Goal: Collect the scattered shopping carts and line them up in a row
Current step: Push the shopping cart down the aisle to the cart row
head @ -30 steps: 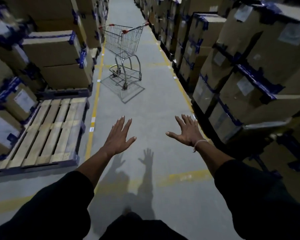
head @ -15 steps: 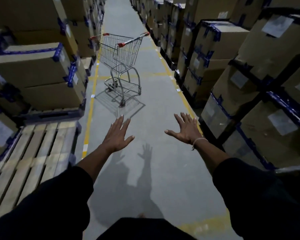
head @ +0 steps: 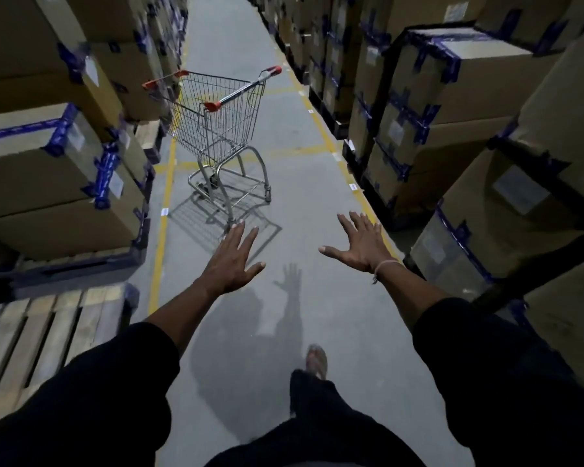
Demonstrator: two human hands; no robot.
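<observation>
A single wire shopping cart with red handle ends stands in the warehouse aisle ahead, slightly left of centre, its handle bar angled toward me. My left hand is stretched forward with fingers spread, just short of the cart's lower frame and touching nothing. My right hand is also held out with fingers spread, to the right of the cart and empty. No other cart is in view.
Stacks of taped cardboard boxes line the right side and more boxes the left. A wooden pallet lies low at the left. Yellow floor lines edge the grey aisle. My sandalled foot steps forward.
I have walked up the aisle, so the cart is nearer and larger. Both hands stay outstretched with fingers spread. The pallet has slid toward the lower left edge.
</observation>
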